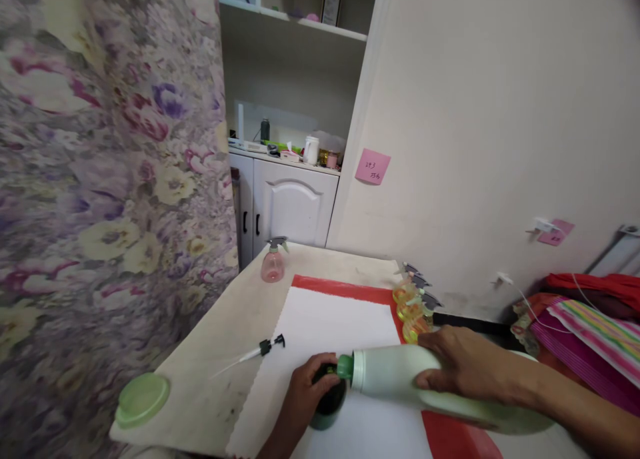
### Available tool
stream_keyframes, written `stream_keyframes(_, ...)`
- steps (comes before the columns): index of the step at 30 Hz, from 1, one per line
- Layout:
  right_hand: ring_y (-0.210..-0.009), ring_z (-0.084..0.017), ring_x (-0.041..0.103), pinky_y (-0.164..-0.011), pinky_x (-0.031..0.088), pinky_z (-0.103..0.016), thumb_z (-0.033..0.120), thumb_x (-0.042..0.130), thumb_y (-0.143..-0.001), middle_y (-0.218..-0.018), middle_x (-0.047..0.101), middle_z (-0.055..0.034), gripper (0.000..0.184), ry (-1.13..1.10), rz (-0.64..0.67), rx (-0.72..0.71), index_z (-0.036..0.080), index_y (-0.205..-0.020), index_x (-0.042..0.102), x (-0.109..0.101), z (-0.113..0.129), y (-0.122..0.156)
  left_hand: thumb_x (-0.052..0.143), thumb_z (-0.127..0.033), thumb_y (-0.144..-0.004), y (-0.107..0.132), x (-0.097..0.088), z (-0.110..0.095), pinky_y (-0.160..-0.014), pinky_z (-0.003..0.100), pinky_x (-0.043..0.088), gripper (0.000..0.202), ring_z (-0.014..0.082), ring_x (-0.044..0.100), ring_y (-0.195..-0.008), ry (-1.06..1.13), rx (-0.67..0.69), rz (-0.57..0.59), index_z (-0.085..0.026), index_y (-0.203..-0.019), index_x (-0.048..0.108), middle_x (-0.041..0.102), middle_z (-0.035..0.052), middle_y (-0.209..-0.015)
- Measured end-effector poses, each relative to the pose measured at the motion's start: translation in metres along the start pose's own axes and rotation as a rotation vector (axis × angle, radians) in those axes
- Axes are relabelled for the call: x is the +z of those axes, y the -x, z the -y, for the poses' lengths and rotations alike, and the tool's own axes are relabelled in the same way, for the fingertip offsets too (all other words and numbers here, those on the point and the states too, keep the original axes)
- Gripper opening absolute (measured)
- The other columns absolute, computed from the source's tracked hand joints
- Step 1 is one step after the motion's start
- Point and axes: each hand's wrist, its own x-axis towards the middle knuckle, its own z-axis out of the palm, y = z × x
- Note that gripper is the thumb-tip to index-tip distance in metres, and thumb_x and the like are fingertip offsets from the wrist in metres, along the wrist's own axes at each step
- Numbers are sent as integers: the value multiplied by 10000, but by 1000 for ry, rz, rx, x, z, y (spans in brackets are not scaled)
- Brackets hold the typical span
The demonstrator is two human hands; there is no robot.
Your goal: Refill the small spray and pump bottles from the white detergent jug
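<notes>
1. We have our left hand (315, 382) wrapped around the upper part of a dark green bottle (327, 416), which stands over the white sheet (340, 312) near the table's close side. If those fingers slacken, the bottle could tip under a push from above.

2. Our right hand (465, 362) is clamped on a big pale green jug (390, 372), held on its side with fingers over the top and thumb on the near face. It looks heavy at the far end from its mouth; we judge that a slip of the wrist could swing it down against the bottle.

3. The jug's green spout (345, 367) meets the bottle's top beside our left fingers. We cannot tell whether it sits inside the opening or only against it. If it is off-centre, liquid could run over our fingers and onto the sheet.

4. We see no stream and no fill level, so an overflow could come unnoticed through dark walls.

5. The black pump head (273, 344) lies at the sheet's left edge, its tube out over the table (200, 359); a sweeping left forearm could knock it.

6. The yellow spray bottles (413, 312) stand just beyond the jug, where a sideways swing could topple them.
</notes>
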Motion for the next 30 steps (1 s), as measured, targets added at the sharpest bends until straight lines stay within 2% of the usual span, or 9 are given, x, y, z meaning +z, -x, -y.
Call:
stream_keyframes(18, -595, -132, 522, -555, 317, -260, 484, 608, -785, -735, 655, -19, 278, -17, 15, -15, 207, -798, 628, -4, 5, 1, 660, -229, -711, 1, 0, -2, -909, 341, 471, 201, 250, 662, -981, 1, 12, 12, -231, -904, 715, 757, 40, -982)
stream_keyframes(30, -606, -140, 536, -550, 314, -262, 541, 586, -789, -734, 670, -34, 350, 14, 7, -17, 194, -780, 623, 0, 0, -1, 663, -245, -705, 2, 0, -2, -918, 343, 477, 201, 257, 664, -992, -7, 2, 0, -227, -898, 718, 761, 43, -990)
